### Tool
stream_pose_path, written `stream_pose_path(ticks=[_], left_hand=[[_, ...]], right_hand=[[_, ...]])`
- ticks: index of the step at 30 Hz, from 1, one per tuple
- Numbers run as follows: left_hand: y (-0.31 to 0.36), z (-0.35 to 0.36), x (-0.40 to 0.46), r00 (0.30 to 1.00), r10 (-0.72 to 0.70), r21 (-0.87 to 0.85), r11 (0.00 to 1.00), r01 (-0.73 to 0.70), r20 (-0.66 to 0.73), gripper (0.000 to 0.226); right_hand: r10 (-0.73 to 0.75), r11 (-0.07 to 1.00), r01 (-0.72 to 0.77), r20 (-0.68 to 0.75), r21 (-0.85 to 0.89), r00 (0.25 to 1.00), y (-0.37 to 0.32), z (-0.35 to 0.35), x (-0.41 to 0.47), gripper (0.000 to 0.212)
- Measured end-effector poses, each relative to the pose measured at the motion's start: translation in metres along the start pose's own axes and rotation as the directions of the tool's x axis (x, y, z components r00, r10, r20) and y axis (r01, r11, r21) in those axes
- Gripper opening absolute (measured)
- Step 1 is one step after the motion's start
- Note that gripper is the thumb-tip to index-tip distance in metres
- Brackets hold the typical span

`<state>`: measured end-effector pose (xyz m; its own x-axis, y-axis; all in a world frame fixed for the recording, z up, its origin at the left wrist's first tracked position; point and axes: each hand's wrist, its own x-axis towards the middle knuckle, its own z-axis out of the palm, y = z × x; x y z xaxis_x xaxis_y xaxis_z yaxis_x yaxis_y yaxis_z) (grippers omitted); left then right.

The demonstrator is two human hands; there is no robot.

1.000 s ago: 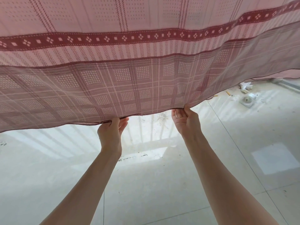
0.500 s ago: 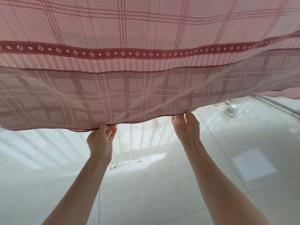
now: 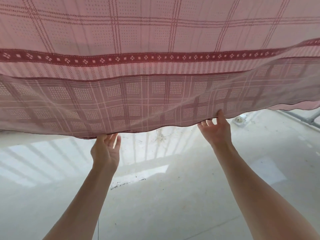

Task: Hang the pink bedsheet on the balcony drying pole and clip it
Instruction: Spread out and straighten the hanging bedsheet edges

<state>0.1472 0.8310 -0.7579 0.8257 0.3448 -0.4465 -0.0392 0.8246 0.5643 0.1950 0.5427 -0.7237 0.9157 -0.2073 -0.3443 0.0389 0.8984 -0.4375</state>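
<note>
One pink bedsheet (image 3: 155, 49) hangs across the whole upper view, its wavy lower hem above a pale tiled floor (image 3: 173, 196). Two hands reach up to that hem: the left hand (image 3: 106, 149) pinches it with thumb and fingers, and the right hand (image 3: 216, 130) pinches it farther right. One small white object (image 3: 239, 120) lies on the floor.
</note>
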Motion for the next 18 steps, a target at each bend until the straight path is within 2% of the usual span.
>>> stream_pose_path(ticks=[3, 7, 13, 18], left_hand=[[-0.024, 0.02, -0.011, 0.978, -0.116, -0.019, 0.992, 0.121, 0.171, 0.017], [-0.07, 0.06, -0.028, 0.92, -0.207, 0.099, 0.978, 0.184, 0.332, 0.017], [-0.15, 0.113, -0.049, 0.921, -0.181, 0.187, 0.975, 0.122, 0.346, 0.016], [-0.196, 0.13, -0.063, 0.954, -0.12, 0.202, 0.977, 0.065, 0.276, 0.011]], right_hand=[[0.012, 1.0, -0.012, 0.006, -0.026, 1.0, -0.016, -0.009, 0.005, 0.004], [0.078, 0.995, -0.075, 0.045, -0.067, 0.996, -0.027, -0.02, 0.012, 0.006], [0.209, 0.978, -0.207, 0.15, -0.029, 0.966, -0.04, -0.042, 0.026, 0.007], [0.244, 0.969, -0.248, 0.199, -0.005, 0.949, -0.065, -0.051, 0.041, 0.011]])
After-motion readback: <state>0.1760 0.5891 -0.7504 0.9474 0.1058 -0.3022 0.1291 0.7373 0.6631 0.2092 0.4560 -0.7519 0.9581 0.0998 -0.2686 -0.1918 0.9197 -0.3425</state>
